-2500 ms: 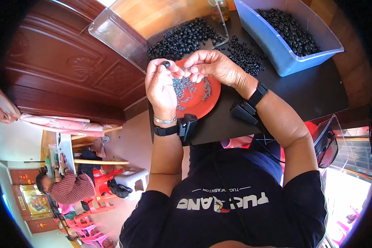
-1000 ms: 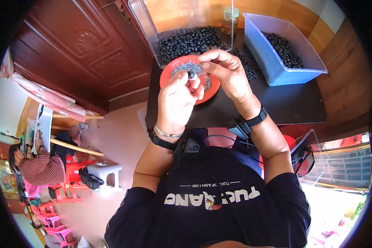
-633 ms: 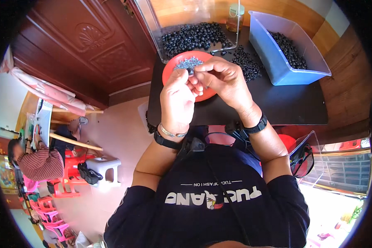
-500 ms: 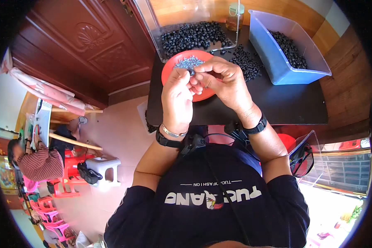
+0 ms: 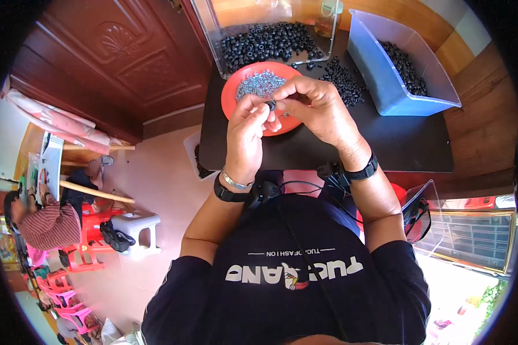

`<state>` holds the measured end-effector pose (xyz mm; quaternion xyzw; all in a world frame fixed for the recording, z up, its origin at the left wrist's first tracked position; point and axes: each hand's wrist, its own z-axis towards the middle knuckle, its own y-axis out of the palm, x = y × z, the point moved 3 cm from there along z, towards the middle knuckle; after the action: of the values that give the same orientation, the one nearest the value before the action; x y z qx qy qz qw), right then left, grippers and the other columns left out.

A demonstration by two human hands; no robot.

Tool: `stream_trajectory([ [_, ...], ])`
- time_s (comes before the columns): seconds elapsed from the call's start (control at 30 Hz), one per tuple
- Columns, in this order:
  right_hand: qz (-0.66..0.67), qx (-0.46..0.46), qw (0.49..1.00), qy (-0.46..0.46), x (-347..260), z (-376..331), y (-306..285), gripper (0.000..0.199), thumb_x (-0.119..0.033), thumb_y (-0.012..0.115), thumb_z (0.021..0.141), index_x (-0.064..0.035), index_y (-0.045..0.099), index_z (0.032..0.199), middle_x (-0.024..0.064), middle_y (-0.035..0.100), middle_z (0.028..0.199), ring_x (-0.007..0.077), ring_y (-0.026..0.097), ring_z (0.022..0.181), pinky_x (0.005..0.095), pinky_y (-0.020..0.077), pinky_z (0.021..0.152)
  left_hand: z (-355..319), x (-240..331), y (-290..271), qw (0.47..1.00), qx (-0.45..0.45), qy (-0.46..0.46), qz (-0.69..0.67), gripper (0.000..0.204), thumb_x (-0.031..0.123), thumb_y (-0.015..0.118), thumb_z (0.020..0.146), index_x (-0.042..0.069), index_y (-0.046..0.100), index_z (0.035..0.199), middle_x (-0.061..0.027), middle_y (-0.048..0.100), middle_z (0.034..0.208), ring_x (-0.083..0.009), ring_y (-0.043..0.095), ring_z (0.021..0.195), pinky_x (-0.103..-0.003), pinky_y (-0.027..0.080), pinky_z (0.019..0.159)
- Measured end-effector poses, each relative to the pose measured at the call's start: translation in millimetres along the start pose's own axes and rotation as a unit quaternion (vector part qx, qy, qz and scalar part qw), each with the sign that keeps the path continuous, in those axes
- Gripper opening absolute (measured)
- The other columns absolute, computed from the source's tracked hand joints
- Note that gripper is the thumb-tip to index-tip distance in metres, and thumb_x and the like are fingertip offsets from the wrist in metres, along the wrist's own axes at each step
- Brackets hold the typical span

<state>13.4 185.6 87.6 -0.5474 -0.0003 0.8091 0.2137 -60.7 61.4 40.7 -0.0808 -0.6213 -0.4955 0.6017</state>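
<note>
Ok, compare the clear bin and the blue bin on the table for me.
The clear bin has see-through walls; the blue bin is opaque blue. The clear bin sits behind the red dish, at the table's far edge; the blue bin stands to the right. Both hold small black ring-shaped parts.

Left hand (image 5: 246, 135) and right hand (image 5: 316, 109) fingertip to fingertip, pinching.
</note>
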Motion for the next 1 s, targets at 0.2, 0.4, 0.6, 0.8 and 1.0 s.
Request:
stream_trajectory([
  [0.2, 0.107, -0.027, 0.993, 0.032, 6.3, 1.3, 2.6, 0.006, 0.005, 0.06, 0.086, 0.0032, 0.063, 0.092, 0.0072, 0.067, 0.082, 0.0123, 0.065, 0.076, 0.026, 0.0527, 0.073, -1.6, -1.7, -3.9, 0.998, -0.012, -0.01, -0.053, 0.013, 0.017, 0.05, 0.094, 0.006, 0.051, 0.088, -0.0024, 0.055, 0.08, -0.0129, 0.054, 0.073, -0.025, 0.044, 0.07],
  [0.4, 0.108, -0.035, 0.994, 0.005, 1.0, 0.6, 6.5, 0.008, 0.005, 0.06, 0.087, 0.0031, 0.063, 0.093, 0.0072, 0.067, 0.082, 0.0121, 0.064, 0.075, 0.0263, 0.053, 0.072, -1.6, -1.8, -7.7, 0.996, -0.032, -0.014, -0.077, 0.013, 0.018, 0.051, 0.094, 0.006, 0.051, 0.087, -0.0025, 0.055, 0.08, -0.0128, 0.054, 0.072, -0.026, 0.043, 0.069],
  [0.6, 0.098, 0.0, 0.995, -0.003, -5.5, -4.9, 8.8, 0.017, 0.008, 0.063, 0.084, -0.001, 0.066, 0.098, 0.0042, 0.065, 0.092, 0.011, 0.063, 0.082, 0.0241, 0.0513, 0.075, -3.2, -4.0, -4.2, 0.993, -0.036, -0.004, -0.113, 0.013, 0.017, 0.05, 0.095, 0.004, 0.053, 0.094, -0.0032, 0.055, 0.08, -0.0142, 0.054, 0.074, -0.027, 0.043, 0.07],
  [0.8, 0.129, 0.008, 0.992, -0.001, -6.2, -12.4, 6.5, 0.018, 0.01, 0.062, 0.083, -0.0015, 0.066, 0.096, 0.004, 0.063, 0.091, 0.0103, 0.062, 0.083, 0.0232, 0.0505, 0.074, -5.5, -8.6, -1.2, 0.988, -0.071, 0.018, -0.136, 0.02, 0.023, 0.049, 0.096, 0.003, 0.053, 0.099, -0.0042, 0.055, 0.085, -0.0158, 0.054, 0.078, -0.029, 0.042, 0.073],
  [1.0, 0.086, 0.057, 0.993, -0.058, -5.5, -17.0, 0.9, 0.018, 0.011, 0.064, 0.08, -0.0017, 0.066, 0.093, 0.0048, 0.064, 0.092, 0.0116, 0.062, 0.081, 0.0245, 0.0497, 0.071, -5.7, -7.2, -1.4, 0.988, -0.112, 0.07, -0.078, 0.024, 0.026, 0.048, 0.097, 0.002, 0.052, 0.099, -0.0055, 0.054, 0.088, -0.0165, 0.054, 0.08, -0.03, 0.043, 0.077],
])
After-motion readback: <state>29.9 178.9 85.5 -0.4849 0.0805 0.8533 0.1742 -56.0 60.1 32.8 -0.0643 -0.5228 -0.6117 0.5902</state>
